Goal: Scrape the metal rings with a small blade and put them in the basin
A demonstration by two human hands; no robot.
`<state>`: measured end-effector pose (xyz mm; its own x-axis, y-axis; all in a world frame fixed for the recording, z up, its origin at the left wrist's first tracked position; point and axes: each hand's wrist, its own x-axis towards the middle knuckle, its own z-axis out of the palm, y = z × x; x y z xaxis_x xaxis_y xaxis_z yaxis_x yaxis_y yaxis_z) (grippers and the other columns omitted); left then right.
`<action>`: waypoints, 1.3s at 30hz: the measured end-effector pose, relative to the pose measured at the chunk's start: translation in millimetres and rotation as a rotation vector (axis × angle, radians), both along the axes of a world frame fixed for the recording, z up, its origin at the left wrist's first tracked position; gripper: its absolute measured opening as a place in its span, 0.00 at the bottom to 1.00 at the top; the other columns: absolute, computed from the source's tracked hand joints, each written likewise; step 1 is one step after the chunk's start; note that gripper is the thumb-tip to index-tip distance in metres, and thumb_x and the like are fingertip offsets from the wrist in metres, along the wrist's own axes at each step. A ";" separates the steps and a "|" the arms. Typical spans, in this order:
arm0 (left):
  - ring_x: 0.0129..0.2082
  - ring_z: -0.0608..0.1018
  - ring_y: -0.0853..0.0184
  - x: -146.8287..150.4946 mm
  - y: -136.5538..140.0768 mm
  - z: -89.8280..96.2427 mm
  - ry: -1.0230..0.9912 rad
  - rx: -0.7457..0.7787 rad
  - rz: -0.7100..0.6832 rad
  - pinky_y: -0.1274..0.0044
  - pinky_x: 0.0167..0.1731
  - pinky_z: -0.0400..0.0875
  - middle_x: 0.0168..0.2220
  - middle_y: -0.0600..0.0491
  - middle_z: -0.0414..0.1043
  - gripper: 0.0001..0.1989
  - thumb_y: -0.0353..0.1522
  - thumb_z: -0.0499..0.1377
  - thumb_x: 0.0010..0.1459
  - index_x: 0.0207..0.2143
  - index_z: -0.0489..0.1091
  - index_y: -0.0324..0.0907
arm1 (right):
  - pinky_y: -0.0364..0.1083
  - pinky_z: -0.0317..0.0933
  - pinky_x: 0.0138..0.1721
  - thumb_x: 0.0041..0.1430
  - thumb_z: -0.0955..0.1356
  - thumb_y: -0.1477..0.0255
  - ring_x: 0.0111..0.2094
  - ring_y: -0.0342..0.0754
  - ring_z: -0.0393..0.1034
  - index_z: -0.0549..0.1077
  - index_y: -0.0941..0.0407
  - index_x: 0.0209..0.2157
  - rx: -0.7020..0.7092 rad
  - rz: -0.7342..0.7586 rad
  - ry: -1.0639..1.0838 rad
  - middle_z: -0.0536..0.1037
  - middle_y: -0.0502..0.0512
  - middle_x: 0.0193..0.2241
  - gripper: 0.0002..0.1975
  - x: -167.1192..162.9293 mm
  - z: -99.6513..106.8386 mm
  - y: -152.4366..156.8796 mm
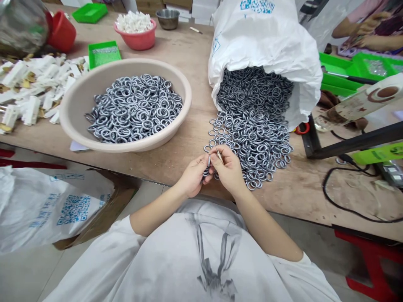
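- A gray ring [209,161] sits pinched in the fingertips of the left hand [194,175].
- The right hand [229,168], close against it, clasps a thin pointed tool [219,156].
- Loose rings [255,142] spill toward the hands from a white sack [261,40].
- A basin [77,98] heaped with rings stands to the left.

Wkshop, bulk rings [252,134], grn trays [90,13], co-wkr [371,26]

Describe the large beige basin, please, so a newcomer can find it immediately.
On the wooden table, first find the big white sack spilling grey rings. The beige basin stands to its left, also holding grey rings. Its wider rim and pale colour set it apart from the red bowl behind it.
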<state>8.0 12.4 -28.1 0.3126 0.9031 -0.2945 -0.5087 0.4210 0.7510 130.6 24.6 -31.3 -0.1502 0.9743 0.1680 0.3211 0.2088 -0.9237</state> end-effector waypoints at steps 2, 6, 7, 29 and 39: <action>0.15 0.60 0.80 -2.5 -0.3 2.4 0.001 0.014 0.023 0.86 0.13 0.50 0.20 0.61 0.60 0.24 0.49 0.68 0.48 0.28 0.63 0.40 | 0.47 0.65 0.37 0.60 0.67 0.53 0.38 0.49 0.70 0.71 0.52 0.39 0.092 -0.007 -0.009 0.72 0.54 0.37 0.17 4.0 1.8 -1.5; 0.16 0.60 0.79 -2.7 -3.9 7.3 -0.016 0.008 -0.001 0.86 0.13 0.53 0.20 0.60 0.59 0.25 0.50 0.67 0.48 0.27 0.63 0.40 | 0.48 0.64 0.37 0.58 0.69 0.52 0.36 0.50 0.70 0.73 0.52 0.37 0.048 -0.040 0.022 0.73 0.54 0.35 0.18 6.4 4.6 -2.6; 0.16 0.61 0.78 -2.4 -4.8 8.5 -0.027 0.013 -0.012 0.86 0.13 0.53 0.20 0.60 0.59 0.25 0.50 0.68 0.48 0.27 0.63 0.40 | 0.48 0.64 0.36 0.59 0.68 0.51 0.35 0.50 0.70 0.73 0.52 0.36 0.026 -0.042 0.033 0.74 0.54 0.34 0.19 6.7 4.9 -2.3; 0.17 0.57 0.78 -3.9 -8.1 16.5 -0.065 -0.066 0.050 0.88 0.12 0.52 0.18 0.62 0.55 0.24 0.46 0.70 0.46 0.25 0.61 0.40 | 0.44 0.48 0.28 0.66 0.59 0.51 0.23 0.43 0.59 0.68 0.55 0.20 0.224 0.073 -0.495 0.68 0.50 0.19 0.28 12.0 25.3 -19.8; 0.15 0.61 0.79 -23.0 -20.9 12.7 0.010 0.099 -0.154 0.84 0.15 0.52 0.18 0.58 0.61 0.24 0.49 0.64 0.54 0.23 0.62 0.39 | 0.44 0.47 0.26 0.67 0.60 0.53 0.22 0.44 0.59 0.65 0.54 0.21 0.042 -0.166 -0.529 0.67 0.48 0.18 0.25 25.2 17.8 24.0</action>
<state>-15.1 -8.5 -15.4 0.4473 0.8693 -0.2103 -0.4363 0.4173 0.7972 155.8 48.6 -13.5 -0.0693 0.9862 0.1506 0.7710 0.1488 -0.6193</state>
